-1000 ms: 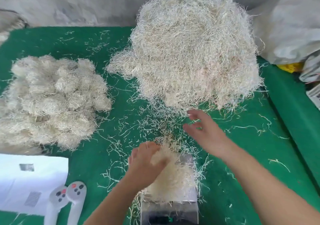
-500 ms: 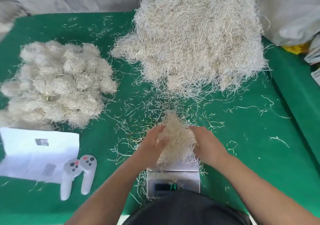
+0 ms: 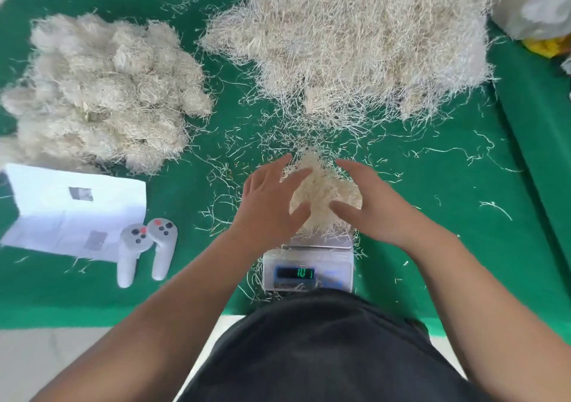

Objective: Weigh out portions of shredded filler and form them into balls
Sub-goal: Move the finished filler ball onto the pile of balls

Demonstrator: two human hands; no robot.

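Filler portion (image 3: pixel 321 197) now sits free on the scale (image 3: pixel 307 265), which reads about 101; half a second ago both hands cupped it, and now the left hand (image 3: pixel 272 203) and right hand (image 3: pixel 367 203) flank it with fingers spread, gripping nothing, so weighing looks done. Bulk pile (image 3: pixel 364 40) lies at twelve o'clock, finished balls (image 3: pixel 102 89) at ten, paper (image 3: pixel 74 210) and two controllers (image 3: pixel 145 250) at nine; nothing blocks the hands.

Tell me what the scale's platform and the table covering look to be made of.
Scale platform: probably stainless steel with a brushed, shiny finish, judging by its silver-grey sheen at the edge showing below the filler portion. Table covering: likely green felt or similar fabric; it looks matte and glare-free, with loose strands lying on it.
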